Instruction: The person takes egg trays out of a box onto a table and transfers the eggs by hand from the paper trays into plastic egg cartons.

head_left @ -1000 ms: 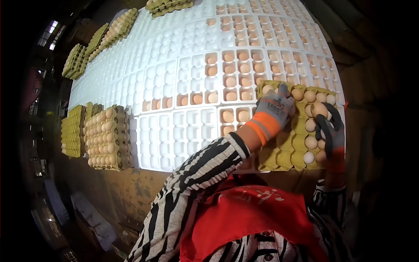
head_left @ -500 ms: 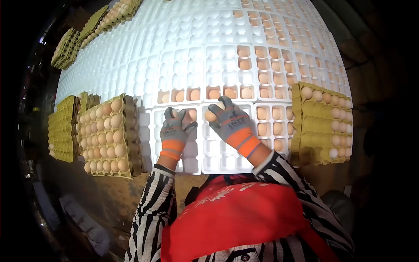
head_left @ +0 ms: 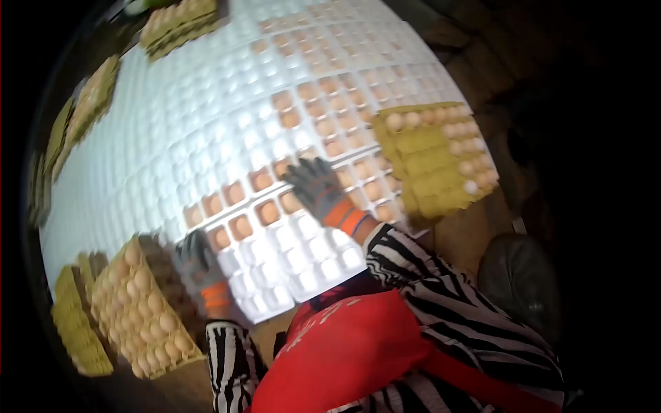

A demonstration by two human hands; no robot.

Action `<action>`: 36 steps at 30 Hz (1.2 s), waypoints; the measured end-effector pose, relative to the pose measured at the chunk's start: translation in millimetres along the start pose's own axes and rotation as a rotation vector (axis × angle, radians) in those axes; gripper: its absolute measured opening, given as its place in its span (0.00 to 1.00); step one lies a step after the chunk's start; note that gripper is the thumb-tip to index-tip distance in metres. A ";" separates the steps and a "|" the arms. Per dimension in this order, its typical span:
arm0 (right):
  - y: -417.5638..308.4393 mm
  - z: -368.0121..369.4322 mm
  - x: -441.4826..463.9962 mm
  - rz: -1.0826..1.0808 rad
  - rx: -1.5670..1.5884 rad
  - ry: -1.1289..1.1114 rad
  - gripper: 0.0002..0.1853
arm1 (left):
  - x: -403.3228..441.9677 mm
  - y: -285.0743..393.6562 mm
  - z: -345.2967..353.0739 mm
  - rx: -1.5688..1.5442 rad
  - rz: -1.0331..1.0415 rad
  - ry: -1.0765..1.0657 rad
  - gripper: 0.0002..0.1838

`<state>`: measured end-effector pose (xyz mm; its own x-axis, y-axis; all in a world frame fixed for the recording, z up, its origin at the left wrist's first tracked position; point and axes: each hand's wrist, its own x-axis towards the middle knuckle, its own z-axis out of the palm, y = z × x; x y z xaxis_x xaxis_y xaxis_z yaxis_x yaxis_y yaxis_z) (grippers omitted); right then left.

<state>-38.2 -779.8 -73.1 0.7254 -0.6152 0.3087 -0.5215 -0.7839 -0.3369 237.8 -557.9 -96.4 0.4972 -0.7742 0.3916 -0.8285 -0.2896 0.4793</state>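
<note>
In the middle of the frame, shows a slanting row of eggs (head_left: 267, 212) in white trays (head_left: 275, 265) — ends beside the right hand (head_left: 319, 189), open, with fingers spread. Left of centre, shows the left hand (head_left: 198, 265), fingers loosely apart, near an egg-filled carton (head_left: 157, 286). At right, shows a partly filled carton (head_left: 416, 165) — at upper left, stacked cartons (head_left: 179, 26).

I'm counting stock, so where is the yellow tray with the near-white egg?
In the head view, the yellow tray lies at the right, over the white trays, just right of the right hand.
</note>
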 end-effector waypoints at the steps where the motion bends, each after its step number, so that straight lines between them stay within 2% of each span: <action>1: -5.4 -14.9 -3.7 0.001 0.051 0.018 0.22 | -2.2 -7.5 10.3 -0.118 -0.081 -0.003 0.23; 3: -4.9 -36.3 -18.8 0.065 0.197 0.084 0.25 | -4.1 0.3 15.0 -0.091 -0.005 0.001 0.19; 5: -16.3 -98.8 -39.4 0.065 0.301 0.187 0.26 | 8.8 36.4 -19.2 0.086 -0.037 -0.117 0.18; 6: -6.5 -140.8 -57.7 0.104 0.213 0.167 0.26 | 6.2 23.7 -7.3 -0.060 -0.042 -0.023 0.19; 7: 10.5 -173.5 -81.4 0.142 0.120 0.210 0.25 | 8.1 23.6 1.5 -0.241 -0.161 0.044 0.19; 9: 62.9 -226.1 -133.7 0.303 -0.076 0.293 0.23 | 25.9 75.9 4.7 -0.236 -0.033 0.086 0.21; 10: 93.7 -247.5 -160.0 0.329 -0.179 0.345 0.24 | 38.3 111.0 14.9 -0.295 0.032 0.034 0.23; 11: 117.6 -269.3 -185.9 0.335 -0.175 0.318 0.25 | 37.2 161.4 28.5 -0.665 -0.085 -0.006 0.22; 12: 139.4 -285.6 -204.8 0.339 -0.171 0.294 0.26 | 39.5 213.0 36.3 -0.595 0.032 -0.064 0.22; 13: 161.0 -292.3 -214.7 0.288 -0.257 0.172 0.27 | 43.9 269.4 41.7 -0.480 0.254 -0.146 0.25; 14: 194.8 -299.9 -228.4 0.232 -0.324 0.049 0.27 | 36.5 365.2 61.5 -0.507 0.536 -0.283 0.28; 15: 213.9 -304.4 -233.7 0.176 -0.404 -0.073 0.28 | 33.3 409.8 67.9 -0.540 0.572 -0.420 0.32; 16: 219.6 -305.8 -229.4 0.202 -0.361 -0.151 0.27 | 21.6 446.4 84.1 -0.471 0.642 -0.467 0.36; 18: 225.8 -308.2 -218.1 0.250 -0.333 -0.282 0.25 | 9.8 505.4 117.7 -0.270 0.812 -0.537 0.34; 19: 230.1 -309.5 -219.3 0.269 -0.346 -0.338 0.24 | -2.0 517.6 148.2 -0.293 0.853 -0.476 0.28; 20: 240.8 -307.8 -227.7 0.188 -0.287 -0.238 0.23 | -6.3 532.8 165.2 -0.097 0.847 -0.617 0.26; 22: 246.3 -307.2 -245.3 0.402 0.440 0.081 0.20 | -9.3 547.3 179.6 0.044 0.802 -0.728 0.22; 23: 250.9 -307.2 -251.9 0.502 0.803 0.243 0.19 | -6.8 547.6 179.6 -0.014 0.770 -0.702 0.20; 24: 264.7 -313.6 -264.3 0.593 0.938 0.303 0.20 | -4.7 546.9 178.0 -0.073 0.736 -0.675 0.18; 25: 279.0 -319.6 -275.8 0.687 1.075 0.354 0.21 | -6.8 544.3 176.1 -0.464 0.436 -0.732 0.16; 27: 287.3 -322.4 -279.6 0.658 1.031 0.351 0.22 | -7.2 533.0 169.6 -1.204 -0.211 -0.746 0.14; 29: 293.5 -331.8 -276.0 0.711 1.044 0.220 0.23 | 18.8 524.8 157.6 -1.449 -0.401 -0.692 0.11; 30: 294.2 -340.9 -270.0 0.751 1.061 0.116 0.24 | 25.6 523.4 155.5 -1.429 -0.415 -0.700 0.16; 31: 283.4 -344.6 -252.0 0.390 0.406 0.069 0.23 | 28.4 532.4 154.9 -1.108 -0.190 -0.696 0.17; 33: 284.3 -327.1 -247.6 0.177 -0.132 -0.117 0.26 | 30.1 557.8 156.4 -0.443 0.226 -0.645 0.19; 34: 286.3 -325.0 -248.5 0.195 -0.070 -0.068 0.26 | 23.7 563.9 164.9 -0.216 0.462 -0.492 0.21; 36: 294.5 -324.7 -250.6 0.222 0.053 0.025 0.27 | 26.5 564.5 168.8 -0.241 0.404 -0.548 0.22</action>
<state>-519.4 -883.5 39.2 0.5840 -0.7743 0.2437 -0.6422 -0.6244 -0.4447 -260.2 -836.8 52.0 -0.0890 -0.9840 0.1546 -0.8093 0.1619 0.5647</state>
